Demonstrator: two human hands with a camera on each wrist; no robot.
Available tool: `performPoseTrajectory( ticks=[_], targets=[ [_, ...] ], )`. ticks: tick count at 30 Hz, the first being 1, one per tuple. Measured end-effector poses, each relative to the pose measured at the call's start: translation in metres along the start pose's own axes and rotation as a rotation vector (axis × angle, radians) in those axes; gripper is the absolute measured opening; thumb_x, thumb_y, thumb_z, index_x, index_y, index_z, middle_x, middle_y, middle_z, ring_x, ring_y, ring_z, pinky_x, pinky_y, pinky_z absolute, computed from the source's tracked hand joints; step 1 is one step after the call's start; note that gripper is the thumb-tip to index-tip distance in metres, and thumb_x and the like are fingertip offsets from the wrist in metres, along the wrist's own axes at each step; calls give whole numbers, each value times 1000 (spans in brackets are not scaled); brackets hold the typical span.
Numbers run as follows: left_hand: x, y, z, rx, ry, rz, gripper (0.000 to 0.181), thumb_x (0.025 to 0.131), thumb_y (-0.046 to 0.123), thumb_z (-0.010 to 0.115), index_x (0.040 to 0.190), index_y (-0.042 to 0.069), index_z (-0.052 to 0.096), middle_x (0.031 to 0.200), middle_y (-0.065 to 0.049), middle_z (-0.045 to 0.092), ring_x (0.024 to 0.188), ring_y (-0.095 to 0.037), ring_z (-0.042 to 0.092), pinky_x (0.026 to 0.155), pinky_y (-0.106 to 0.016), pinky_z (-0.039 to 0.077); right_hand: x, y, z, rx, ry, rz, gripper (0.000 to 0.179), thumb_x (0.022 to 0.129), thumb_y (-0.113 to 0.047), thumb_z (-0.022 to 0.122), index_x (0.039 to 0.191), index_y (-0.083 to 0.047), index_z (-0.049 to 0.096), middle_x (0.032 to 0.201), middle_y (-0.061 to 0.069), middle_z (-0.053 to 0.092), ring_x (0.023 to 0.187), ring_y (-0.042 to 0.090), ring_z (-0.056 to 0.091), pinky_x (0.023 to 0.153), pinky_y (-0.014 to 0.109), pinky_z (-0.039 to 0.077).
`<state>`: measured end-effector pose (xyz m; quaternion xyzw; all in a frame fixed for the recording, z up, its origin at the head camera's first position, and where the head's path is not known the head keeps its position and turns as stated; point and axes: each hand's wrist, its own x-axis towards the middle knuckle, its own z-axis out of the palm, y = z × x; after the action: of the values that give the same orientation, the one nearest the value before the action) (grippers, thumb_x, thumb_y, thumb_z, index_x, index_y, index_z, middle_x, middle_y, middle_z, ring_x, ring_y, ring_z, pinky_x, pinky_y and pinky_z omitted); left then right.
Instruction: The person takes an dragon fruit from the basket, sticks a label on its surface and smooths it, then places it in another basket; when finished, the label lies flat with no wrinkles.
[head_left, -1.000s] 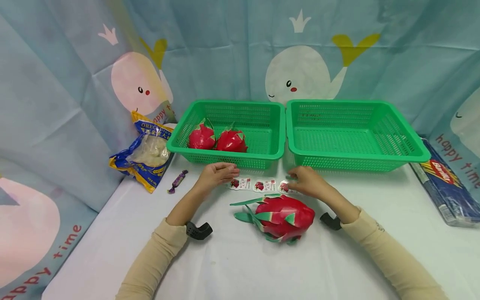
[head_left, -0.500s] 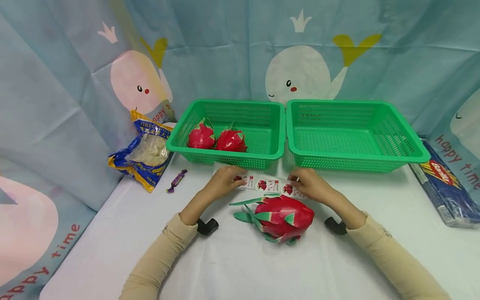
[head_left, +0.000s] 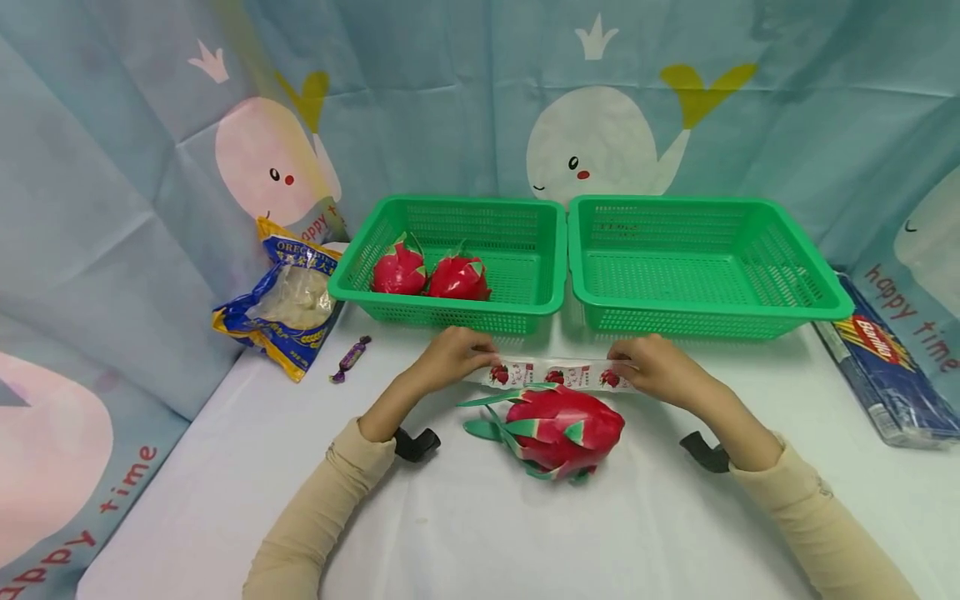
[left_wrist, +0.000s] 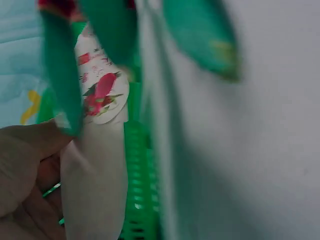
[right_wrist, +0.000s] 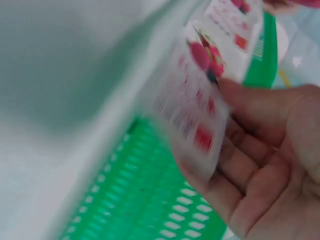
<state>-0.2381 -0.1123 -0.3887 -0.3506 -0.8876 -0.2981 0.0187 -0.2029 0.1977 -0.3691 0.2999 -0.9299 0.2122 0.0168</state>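
Between both hands stretches a strip of stickers (head_left: 559, 377) printed with dragon fruit pictures, lifted off the tabletop. My left hand (head_left: 456, 360) pinches its left end between thumb and fingers; the left wrist view shows a bare stretch of backing (left_wrist: 95, 175) beside the thumb. At the other end, my right hand (head_left: 663, 369) pinches the strip, and in the right wrist view the thumb lies on a sticker (right_wrist: 200, 100). Just in front of the strip, a large dragon fruit (head_left: 566, 429) lies on its side, leaves pointing left.
Behind the hands stand a green basket (head_left: 525, 308) with two dragon fruits (head_left: 457, 277) and a second green basket (head_left: 705, 321). A blue-yellow bag (head_left: 288, 300) and a wrapped candy (head_left: 350, 359) lie left. A blue Barilla pack (head_left: 892, 367) lies at the right.
The left hand has come to grip the strip's left end. Both hands have raised the strip from the table and shifted it right, pulling it straight. The large dragon fruit stays put.
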Motion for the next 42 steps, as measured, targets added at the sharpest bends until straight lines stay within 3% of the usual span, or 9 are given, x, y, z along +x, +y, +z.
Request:
performPoseTrajectory(
  ticks=[5,11,16,22,27,30,34,37,42],
  targets=[
    [17,14,-12,-106,-76,57,11,85,17,66,85,8,72,79,0,71,70,-6,57,61,-18,44,17,-27,0,-18,80,-153,29,81,-14,70,106,-2,61,97,8,69,85,20,66,72,37,54],
    [36,34,-16,-303,-171,45,13,86,16,65,88,5,72,75,-7,70,54,-5,40,50,-18,30,38,-41,4,252,92,-299,22,84,-5,65,103,-5,56,97,5,66,92,18,65,81,35,54],
    [39,30,-16,-432,-233,-2,14,88,13,61,90,3,71,69,2,64,53,-6,34,51,-19,28,39,-40,6,366,79,-280,23,83,-1,64,106,-5,60,102,6,66,95,18,64,82,35,54],
    [39,23,-14,-585,-293,-90,18,92,10,55,92,-2,67,58,7,41,51,-8,22,50,-21,22,38,-36,11,395,89,-256,25,84,-3,64,108,-5,64,104,6,67,95,16,63,82,31,54],
    [38,22,-11,-658,-280,-122,19,92,8,52,92,-5,66,62,8,47,55,-7,29,52,-21,27,38,-34,13,424,150,-280,21,82,-2,66,102,-4,67,97,7,69,89,16,66,78,28,55],
    [38,21,-9,-627,-252,-131,19,92,8,53,91,-5,66,65,7,52,58,-7,32,53,-21,28,39,-35,15,418,197,-290,13,80,-2,68,92,-6,68,92,7,69,88,17,66,77,26,54],
    [37,13,-2,-441,-187,-86,17,90,9,55,89,-2,68,64,2,57,57,-6,35,53,-19,28,38,-36,16,386,229,-262,7,81,-5,67,85,-10,66,96,7,66,95,19,60,81,29,50],
    [34,3,4,-272,-154,-59,17,89,11,57,88,0,70,67,-4,64,56,-5,35,55,-18,29,36,-37,13,394,219,-188,5,82,-7,66,85,-10,65,94,4,65,86,17,60,76,29,51],
    [27,-8,10,-134,-166,-87,17,89,13,60,88,1,71,74,-8,69,57,-5,37,54,-17,29,33,-36,0,441,155,-29,5,86,-10,64,88,-6,65,85,4,66,82,13,60,72,26,51]
  ],
)
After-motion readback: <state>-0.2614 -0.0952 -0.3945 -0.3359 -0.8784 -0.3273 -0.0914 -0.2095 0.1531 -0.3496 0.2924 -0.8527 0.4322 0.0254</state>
